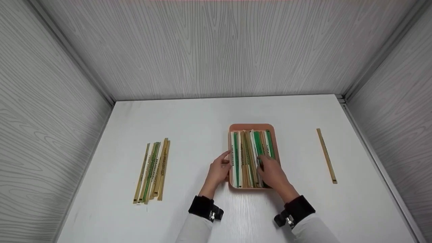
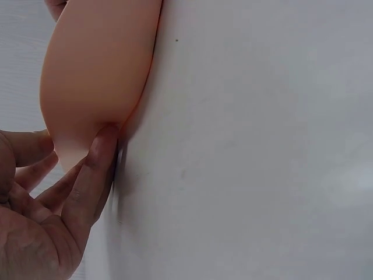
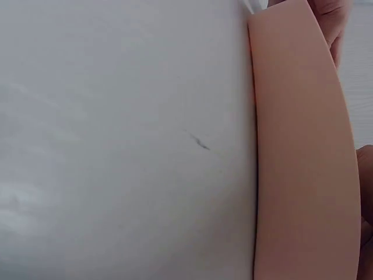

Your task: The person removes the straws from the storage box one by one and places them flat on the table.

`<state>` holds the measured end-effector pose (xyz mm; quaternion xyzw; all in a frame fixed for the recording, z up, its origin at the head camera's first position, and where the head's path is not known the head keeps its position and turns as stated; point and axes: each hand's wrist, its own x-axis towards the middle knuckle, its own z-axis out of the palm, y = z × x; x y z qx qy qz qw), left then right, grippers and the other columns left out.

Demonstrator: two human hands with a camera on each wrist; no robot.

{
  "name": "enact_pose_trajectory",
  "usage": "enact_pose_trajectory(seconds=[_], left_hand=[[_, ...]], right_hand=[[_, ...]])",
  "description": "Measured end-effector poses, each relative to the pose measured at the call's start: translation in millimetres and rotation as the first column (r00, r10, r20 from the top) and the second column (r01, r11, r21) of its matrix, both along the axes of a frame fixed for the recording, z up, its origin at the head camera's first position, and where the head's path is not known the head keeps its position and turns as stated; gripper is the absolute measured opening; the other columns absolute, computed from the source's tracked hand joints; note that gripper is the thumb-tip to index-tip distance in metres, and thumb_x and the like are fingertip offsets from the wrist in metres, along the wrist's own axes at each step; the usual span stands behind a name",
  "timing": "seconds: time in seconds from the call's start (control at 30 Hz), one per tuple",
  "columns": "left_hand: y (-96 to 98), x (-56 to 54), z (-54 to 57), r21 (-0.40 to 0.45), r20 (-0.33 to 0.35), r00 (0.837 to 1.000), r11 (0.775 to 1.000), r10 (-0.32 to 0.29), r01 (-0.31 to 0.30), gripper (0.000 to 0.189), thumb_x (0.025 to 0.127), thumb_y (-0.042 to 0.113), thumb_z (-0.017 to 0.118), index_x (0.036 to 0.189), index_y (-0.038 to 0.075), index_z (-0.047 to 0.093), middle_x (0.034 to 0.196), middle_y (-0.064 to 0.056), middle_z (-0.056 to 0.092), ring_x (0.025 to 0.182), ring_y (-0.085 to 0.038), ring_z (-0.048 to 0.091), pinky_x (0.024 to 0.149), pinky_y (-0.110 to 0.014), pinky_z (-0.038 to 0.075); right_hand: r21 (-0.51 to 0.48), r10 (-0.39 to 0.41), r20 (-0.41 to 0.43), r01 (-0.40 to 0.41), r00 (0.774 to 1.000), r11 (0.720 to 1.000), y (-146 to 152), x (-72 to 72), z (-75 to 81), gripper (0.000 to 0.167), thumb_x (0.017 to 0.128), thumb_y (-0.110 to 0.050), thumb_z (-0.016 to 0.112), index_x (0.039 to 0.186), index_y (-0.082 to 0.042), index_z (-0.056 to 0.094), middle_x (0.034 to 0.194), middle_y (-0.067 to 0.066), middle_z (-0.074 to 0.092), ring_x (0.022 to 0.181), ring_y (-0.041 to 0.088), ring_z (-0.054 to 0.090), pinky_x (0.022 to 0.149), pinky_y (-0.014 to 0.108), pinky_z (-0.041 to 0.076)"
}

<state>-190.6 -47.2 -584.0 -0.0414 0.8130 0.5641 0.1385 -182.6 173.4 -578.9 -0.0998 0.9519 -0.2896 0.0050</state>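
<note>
The left hand lays loosely extended fingers against the peach tray mid-table; only its wrist view shows one low by the base. The right hand bends over wrapped sticks inside; whether it pinches any, I cannot tell. Broad white table separates the tray from loose sticks at left and a tan stick at right.

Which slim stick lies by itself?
The tan stick, far right of the tray; the others lie together, inside the tray or in the bunch at left.
</note>
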Motion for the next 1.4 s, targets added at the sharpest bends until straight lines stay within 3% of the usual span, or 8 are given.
enact_pose_trajectory(seconds=[0.2,0.43,0.6,0.8,1.03,1.23,1.4], left_hand=[[-0.3,0.3,0.1,0.057,-0.012,1.0,0.998,-0.002,0.002,0.052,0.098,0.011,0.057,0.148,0.021,0.045,0.116,-0.014,0.061,0.085,-0.02,0.066,0.058,-0.032,0.055],[0.5,0.5,0.6,0.048,-0.003,1.0,0.999,-0.003,0.003,0.053,0.098,0.011,0.057,0.148,0.021,0.045,0.115,-0.013,0.061,0.085,-0.02,0.065,0.059,-0.033,0.055],[0.7,0.4,0.4,0.027,-0.008,1.0,1.0,-0.006,0.006,0.053,0.098,0.011,0.057,0.149,0.021,0.045,0.116,-0.014,0.062,0.087,-0.02,0.065,0.061,-0.033,0.055],[0.2,0.1,0.9,0.053,0.003,1.0,0.999,-0.005,0.005,0.054,0.098,0.01,0.056,0.149,0.02,0.044,0.115,-0.014,0.062,0.086,-0.021,0.066,0.06,-0.034,0.056],[0.3,0.0,0.8,0.024,-0.013,1.0,1.0,-0.011,0.011,0.053,0.098,0.01,0.057,0.148,0.02,0.045,0.114,-0.013,0.063,0.09,-0.021,0.065,0.062,-0.032,0.055],[0.2,0.3,1.5,0.018,-0.037,0.999,1.0,-0.012,0.013,0.052,0.097,0.008,0.057,0.148,0.017,0.046,0.112,-0.013,0.063,0.096,-0.021,0.063,0.064,-0.032,0.055],[-0.4,0.5,3.0,0.026,-0.024,1.0,1.0,-0.012,0.012,0.053,0.098,0.009,0.056,0.148,0.018,0.045,0.113,-0.014,0.063,0.094,-0.021,0.064,0.063,-0.032,0.055]], right_hand=[[-0.022,-0.031,-0.027,0.03,0.999,0.999,-0.8,2.0,-4.7,0.03,0.093,-0.003,0.061,0.122,0.0,0.062,0.106,0.015,0.067,0.091,0.025,0.065,0.076,0.039,0.053],[-0.024,-0.047,-0.017,0.047,0.999,0.999,-2.6,3.6,-4.5,0.028,0.093,-0.002,0.061,0.121,-0.001,0.063,0.08,0.005,0.066,0.062,0.013,0.057,0.057,0.033,0.048],[-0.039,-0.07,-0.035,0.069,0.997,0.997,-2.1,4.3,-1.2,0.024,0.092,0.0,0.06,0.116,-0.002,0.066,0.087,0.006,0.067,0.071,0.017,0.061,0.06,0.035,0.05],[-0.155,-0.081,-0.029,0.076,0.996,0.985,0.9,5.1,6.8,0.022,0.093,0.004,0.056,0.111,-0.001,0.067,0.094,0.011,0.066,0.074,0.018,0.061,0.064,0.036,0.05],[-0.233,-0.07,-0.073,0.052,0.995,0.971,5.3,6.4,11.5,0.017,0.09,0.007,0.063,0.096,-0.003,0.075,0.097,0.008,0.062,0.082,0.018,0.06,0.068,0.035,0.051],[-0.262,-0.101,-0.042,0.087,0.994,0.961,10.4,7.7,20.0,0.02,0.09,0.006,0.063,0.102,-0.004,0.076,0.108,0.01,0.063,0.09,0.022,0.062,0.072,0.038,0.053],[-0.252,-0.137,-0.05,0.12,0.989,0.96,21.0,8.1,25.8,0.021,0.092,0.006,0.061,0.104,-0.002,0.076,0.107,0.012,0.066,0.095,0.026,0.063,0.075,0.041,0.054]])
